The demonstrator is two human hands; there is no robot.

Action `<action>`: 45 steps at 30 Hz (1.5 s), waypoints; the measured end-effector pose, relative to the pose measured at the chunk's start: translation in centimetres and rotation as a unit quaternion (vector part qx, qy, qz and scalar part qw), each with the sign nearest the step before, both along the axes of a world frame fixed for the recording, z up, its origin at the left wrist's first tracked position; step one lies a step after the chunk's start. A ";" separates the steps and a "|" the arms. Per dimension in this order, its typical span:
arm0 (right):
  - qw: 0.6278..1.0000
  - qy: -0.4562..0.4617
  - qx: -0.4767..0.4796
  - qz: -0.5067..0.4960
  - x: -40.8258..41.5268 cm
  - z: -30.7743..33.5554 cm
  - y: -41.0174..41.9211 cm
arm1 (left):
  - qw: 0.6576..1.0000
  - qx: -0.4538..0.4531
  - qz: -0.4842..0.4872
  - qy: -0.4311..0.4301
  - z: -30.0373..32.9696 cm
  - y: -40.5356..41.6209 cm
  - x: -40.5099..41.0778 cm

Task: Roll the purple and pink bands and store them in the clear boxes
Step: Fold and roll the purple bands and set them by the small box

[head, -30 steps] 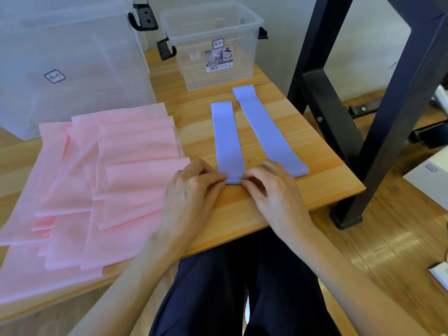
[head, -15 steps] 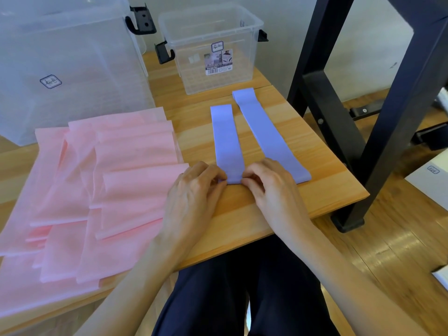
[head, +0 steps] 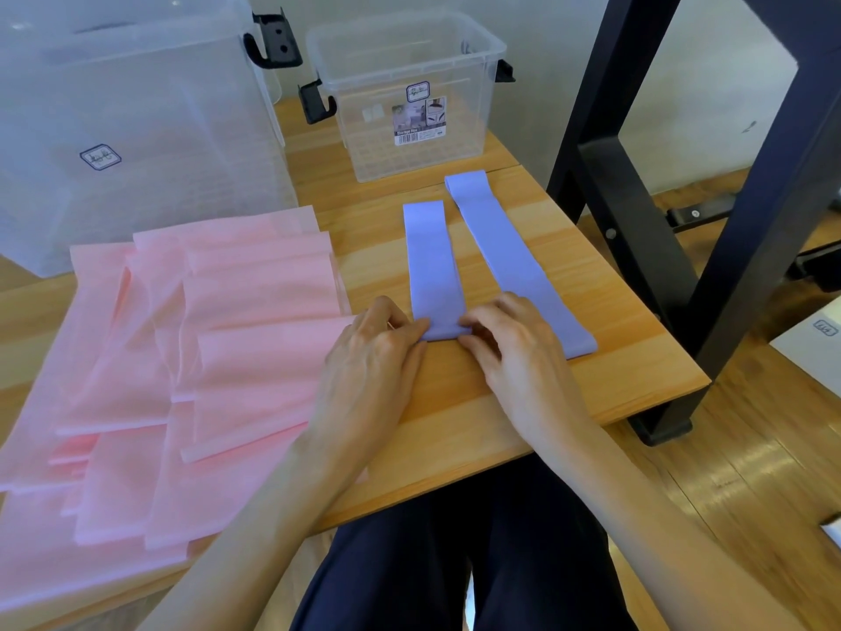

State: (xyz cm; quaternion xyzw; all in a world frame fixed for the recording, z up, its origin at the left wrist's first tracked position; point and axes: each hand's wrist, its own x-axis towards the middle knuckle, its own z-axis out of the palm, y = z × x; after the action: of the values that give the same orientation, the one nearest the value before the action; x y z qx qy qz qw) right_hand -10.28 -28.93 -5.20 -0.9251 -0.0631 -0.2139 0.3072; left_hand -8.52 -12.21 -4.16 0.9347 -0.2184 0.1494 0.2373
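— Since the roll has to start tight, both hands sit at the near end of the left purple band, which lies flat on the wooden table. The left hand and the right hand each have their fingertips curled onto a corner of that end, pinching its first small fold.

— And the other purple band?

— Just beside it on the right, flat and untouched, likely laid parallel so it can be taken next.

— Where would the rolls go?

— Probably the small clear box, open-topped just beyond the far ends of the purple bands. The large clear box stands behind the pink bands, a loose overlapping pile on the left, which suggests one box per colour.

— How far along?

— Barely begun, I'd judge: nothing shows in the small box.
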 end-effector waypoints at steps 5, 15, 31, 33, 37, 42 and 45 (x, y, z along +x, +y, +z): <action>1.000 0.012 0.000 -0.006 0.8 0.2 -0.2 | 0.999 -0.022 0.013 0.020 0.5 -0.1 0.5; 0.998 0.065 -0.018 -0.007 1.5 0.7 0.1 | 1.000 -0.005 -0.001 0.017 0.0 0.1 1.5; 0.999 0.042 0.024 0.001 1.6 0.8 -0.3 | 0.865 -0.287 0.051 0.409 3.3 0.8 2.0; 0.999 0.030 0.040 0.010 1.1 1.1 -0.3 | 0.794 -0.364 0.039 0.485 3.8 0.6 1.8; 0.998 0.001 0.041 0.037 0.0 1.7 -0.2 | 0.714 -0.487 0.038 0.501 4.0 -0.2 1.4; 0.997 -0.015 0.044 0.055 -1.7 1.7 -0.5 | 0.733 -0.503 0.025 0.457 3.3 -0.4 0.7; 0.994 -0.011 0.108 0.032 -2.5 1.8 -0.5 | 0.752 -0.485 -0.001 0.446 3.3 -0.2 -0.1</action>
State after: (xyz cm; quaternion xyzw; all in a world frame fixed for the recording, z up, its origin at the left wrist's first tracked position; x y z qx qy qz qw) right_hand -12.79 -29.39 -3.41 -0.8817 -0.0726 -0.2198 0.4112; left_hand -8.62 -12.44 -0.83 0.6545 0.0133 -0.1983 0.7295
